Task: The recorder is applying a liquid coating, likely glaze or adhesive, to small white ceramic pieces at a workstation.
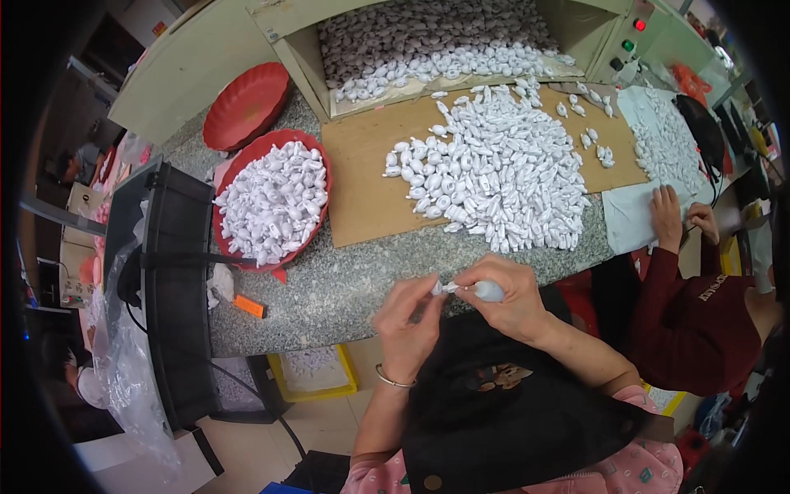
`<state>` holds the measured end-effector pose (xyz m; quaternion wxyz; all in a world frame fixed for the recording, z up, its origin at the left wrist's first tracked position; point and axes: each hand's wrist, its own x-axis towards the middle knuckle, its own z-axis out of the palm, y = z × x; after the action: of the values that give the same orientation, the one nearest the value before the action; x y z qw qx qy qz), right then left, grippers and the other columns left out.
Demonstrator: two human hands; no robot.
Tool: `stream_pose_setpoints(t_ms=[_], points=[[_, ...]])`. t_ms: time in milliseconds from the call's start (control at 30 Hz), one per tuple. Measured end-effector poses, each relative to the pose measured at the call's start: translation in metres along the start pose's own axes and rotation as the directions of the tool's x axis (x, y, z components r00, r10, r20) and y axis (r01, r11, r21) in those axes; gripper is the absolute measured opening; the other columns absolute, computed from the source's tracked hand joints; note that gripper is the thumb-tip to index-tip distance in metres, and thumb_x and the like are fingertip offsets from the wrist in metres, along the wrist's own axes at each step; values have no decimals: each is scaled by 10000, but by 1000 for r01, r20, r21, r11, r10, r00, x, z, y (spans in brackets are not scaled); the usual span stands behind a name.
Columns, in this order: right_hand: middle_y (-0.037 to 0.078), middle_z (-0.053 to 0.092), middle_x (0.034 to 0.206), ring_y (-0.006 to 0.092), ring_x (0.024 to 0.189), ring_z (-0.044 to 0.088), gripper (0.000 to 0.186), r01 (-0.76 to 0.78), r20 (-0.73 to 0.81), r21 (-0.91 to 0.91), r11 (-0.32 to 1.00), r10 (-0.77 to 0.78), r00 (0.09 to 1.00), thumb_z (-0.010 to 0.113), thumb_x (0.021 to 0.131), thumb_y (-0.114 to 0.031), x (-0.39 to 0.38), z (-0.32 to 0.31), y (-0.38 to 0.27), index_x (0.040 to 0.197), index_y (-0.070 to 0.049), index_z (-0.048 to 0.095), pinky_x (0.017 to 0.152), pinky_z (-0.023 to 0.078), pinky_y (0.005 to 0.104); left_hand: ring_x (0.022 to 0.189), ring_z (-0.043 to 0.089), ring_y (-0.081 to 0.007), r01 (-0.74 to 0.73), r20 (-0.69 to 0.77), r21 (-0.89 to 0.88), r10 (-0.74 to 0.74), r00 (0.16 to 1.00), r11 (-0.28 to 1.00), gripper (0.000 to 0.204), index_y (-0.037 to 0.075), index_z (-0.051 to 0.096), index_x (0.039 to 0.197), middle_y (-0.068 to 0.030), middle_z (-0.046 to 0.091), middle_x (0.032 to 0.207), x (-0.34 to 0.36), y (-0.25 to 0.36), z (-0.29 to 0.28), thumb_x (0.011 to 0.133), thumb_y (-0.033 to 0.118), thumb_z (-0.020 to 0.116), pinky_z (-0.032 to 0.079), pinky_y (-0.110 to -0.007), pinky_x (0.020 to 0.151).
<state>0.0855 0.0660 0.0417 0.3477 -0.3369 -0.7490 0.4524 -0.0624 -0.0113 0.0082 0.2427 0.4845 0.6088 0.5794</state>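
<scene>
My left hand (407,319), with a bangle on the wrist, pinches a small white piece (437,288) between thumb and fingertips above the counter's front edge. Close against it, my right hand (518,300) is closed around a small pale squeeze bottle (489,291), its narrow tip pointing at the white piece. The exact shape of the piece is mostly hidden by my fingers. Beyond my hands, a large heap of similar white plastic pieces (510,165) lies on a brown board (362,189). To the left, a red scalloped bowl (327,202) is filled with more of them.
An empty red bowl (247,107) sits behind the full one. An open cabinet (300,58) packed with white pieces stands at the back. An orange block (248,306) lies on the granite counter (321,300). At right, a co-worker in a maroon top (691,329) handles pieces on a white cloth (629,218).
</scene>
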Motion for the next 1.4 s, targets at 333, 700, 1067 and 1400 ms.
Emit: stream_pose_setpoints(t_ms=[333,700,1067,1400], points=[[82,635,786,160,685,619,114,-19,13,45,999,18,1000,725,752,1,-8,-10,14,842,-17,658,602,476,275,767,646,-178,-148,78,123,139,987,981,278,14,674,988,-115,658,912,-2,8,14,730,-85,691,518,-258,642],[75,647,767,141,665,627,119,-131,86,183,974,117,989,729,762,-19,-20,-17,17,861,-14,663,574,476,260,938,615,-169,403,272,-480,-304,913,779,238,-54,619,1039,-136,615,1042,-11,1,6,807,-105,607,498,-261,825],[120,648,761,199,643,642,110,131,47,161,978,-140,989,711,770,-15,-18,-16,20,854,-7,642,543,486,278,921,603,-167,309,332,-454,-163,929,836,182,-41,625,995,-132,604,1015,-4,-1,8,819,-84,605,493,-268,824],[55,628,744,138,678,614,151,-92,44,189,978,85,995,711,803,-81,-11,-10,21,897,-12,616,591,477,287,935,580,-161,210,283,-279,-128,951,937,203,-30,612,1026,-104,585,1037,15,7,-5,832,-82,585,481,-282,836]])
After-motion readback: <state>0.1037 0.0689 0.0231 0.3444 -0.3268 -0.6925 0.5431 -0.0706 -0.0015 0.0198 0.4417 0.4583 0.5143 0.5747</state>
